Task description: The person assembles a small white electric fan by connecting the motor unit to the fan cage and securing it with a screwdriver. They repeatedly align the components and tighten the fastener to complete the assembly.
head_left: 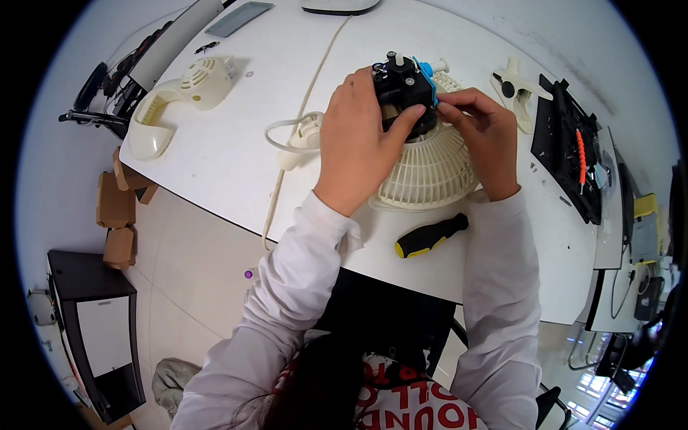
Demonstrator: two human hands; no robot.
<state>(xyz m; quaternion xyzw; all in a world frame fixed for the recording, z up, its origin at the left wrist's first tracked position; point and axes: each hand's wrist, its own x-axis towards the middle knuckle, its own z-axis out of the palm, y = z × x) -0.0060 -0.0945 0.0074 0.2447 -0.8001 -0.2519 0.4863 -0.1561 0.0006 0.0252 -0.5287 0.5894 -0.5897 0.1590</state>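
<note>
Gripping black motor unit (403,86) — both hands; screwdriver (430,236) nearby.

Black plastic motor block (401,89) with a blue clip sits on the cream ribbed fan grille (430,172). Yellow-and-black screwdriver handle (430,236) lies on the white table (236,143).

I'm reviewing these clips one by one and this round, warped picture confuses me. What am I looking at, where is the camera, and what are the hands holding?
The camera sits on a person's head and looks down; its fisheye lens bends the edges. The left hand and right hand both grip a black motor unit with a blue part, sitting on a cream fan grille. On the white table lie a yellow-and-black screwdriver, a cream fan housing, a cream cord and a black tray.
</note>
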